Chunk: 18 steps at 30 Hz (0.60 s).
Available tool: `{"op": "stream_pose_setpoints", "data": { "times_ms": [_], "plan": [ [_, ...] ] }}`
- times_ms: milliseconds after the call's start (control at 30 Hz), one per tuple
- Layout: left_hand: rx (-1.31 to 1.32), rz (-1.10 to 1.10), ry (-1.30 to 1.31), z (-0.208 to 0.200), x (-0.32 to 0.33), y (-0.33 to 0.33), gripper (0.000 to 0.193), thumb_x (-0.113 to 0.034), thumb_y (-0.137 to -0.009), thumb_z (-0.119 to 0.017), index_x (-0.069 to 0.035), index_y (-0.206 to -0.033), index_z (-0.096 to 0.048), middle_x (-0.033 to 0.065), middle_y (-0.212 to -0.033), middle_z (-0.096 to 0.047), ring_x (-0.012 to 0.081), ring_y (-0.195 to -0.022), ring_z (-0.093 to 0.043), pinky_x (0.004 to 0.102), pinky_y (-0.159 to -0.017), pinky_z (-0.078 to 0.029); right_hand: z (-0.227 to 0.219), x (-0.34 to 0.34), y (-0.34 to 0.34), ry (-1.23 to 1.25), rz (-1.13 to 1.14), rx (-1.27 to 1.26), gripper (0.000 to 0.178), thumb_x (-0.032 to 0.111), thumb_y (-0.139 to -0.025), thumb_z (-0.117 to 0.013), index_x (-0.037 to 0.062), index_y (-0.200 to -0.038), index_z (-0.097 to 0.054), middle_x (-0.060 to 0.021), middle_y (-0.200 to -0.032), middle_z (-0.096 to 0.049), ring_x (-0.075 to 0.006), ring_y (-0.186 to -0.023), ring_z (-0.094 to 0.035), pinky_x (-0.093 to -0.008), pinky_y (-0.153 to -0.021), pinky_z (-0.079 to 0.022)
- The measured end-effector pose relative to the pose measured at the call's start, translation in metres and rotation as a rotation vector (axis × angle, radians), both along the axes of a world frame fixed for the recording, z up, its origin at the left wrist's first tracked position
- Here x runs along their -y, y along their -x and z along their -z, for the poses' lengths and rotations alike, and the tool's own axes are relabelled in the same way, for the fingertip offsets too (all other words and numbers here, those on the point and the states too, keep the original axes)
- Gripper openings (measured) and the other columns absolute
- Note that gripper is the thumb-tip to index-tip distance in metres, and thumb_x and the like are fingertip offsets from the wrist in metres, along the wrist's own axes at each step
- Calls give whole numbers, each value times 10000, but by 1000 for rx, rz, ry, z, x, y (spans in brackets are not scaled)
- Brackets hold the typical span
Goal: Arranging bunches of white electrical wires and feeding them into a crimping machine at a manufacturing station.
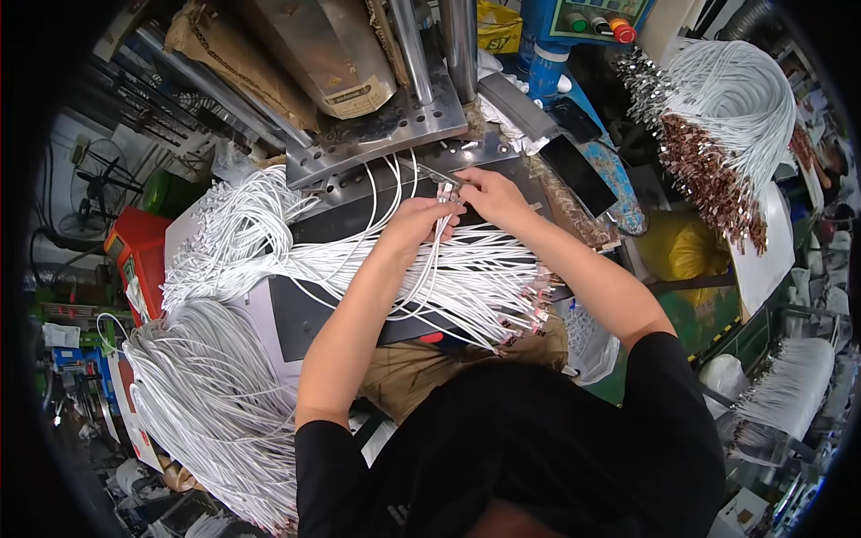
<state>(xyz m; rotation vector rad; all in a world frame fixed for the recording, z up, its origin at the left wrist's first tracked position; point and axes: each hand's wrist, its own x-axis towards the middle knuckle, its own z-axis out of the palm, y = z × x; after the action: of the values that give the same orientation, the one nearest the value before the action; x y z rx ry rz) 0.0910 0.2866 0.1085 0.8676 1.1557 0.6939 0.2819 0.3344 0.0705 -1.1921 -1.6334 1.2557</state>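
Note:
My left hand (429, 218) is closed around a few white cables (434, 260), with their small metal-tipped connectors (445, 190) standing up past the fingers. Just right of it, my right hand (495, 197) pinches the end of a slim grey metal piece (432, 172) beside those connectors. What kind of tool or part it is, I cannot make out. Beneath both hands a broad bundle of white cables (475, 273) lies fanned across a dark work surface (300, 318), its connector ends toward the right. Several loose cables (372, 202) loop up to the machine's edge.
A press with a steel plate (386, 134) and upright metal posts (460, 54) stands directly beyond my hands. A black phone-like slab (578, 175) lies at right. More cable bundles (220, 403) sit at left and hang (726, 117) at far right. Control buttons (621, 30) are above.

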Motion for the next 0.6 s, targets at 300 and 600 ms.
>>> {"op": "stream_pose_setpoints", "data": {
  "times_ms": [300, 600],
  "plan": [
    [14, 76, 27, -4, -5, 11, 218, -215, -947, -658, -24, -1014, -738, -42, -750, -613, 84, -626, -556, 221, -580, -433, -5, -10, -18, 134, -159, 10, 347, 175, -832, -692, -11, -1126, -687, -81, -849, -721, -125, -734, -655, -272, -678, -491],
    [-13, -54, 37, -9, -4, 17, 230, -240, -931, -695, -26, -996, -746, -34, -754, -602, 77, -613, -543, 200, -581, -427, -19, -8, -27, 246, -192, -80, 383, 251, -840, -791, -13, -1101, -697, -61, -861, -724, -106, -765, -652, -260, -685, -490]
  ]
}}
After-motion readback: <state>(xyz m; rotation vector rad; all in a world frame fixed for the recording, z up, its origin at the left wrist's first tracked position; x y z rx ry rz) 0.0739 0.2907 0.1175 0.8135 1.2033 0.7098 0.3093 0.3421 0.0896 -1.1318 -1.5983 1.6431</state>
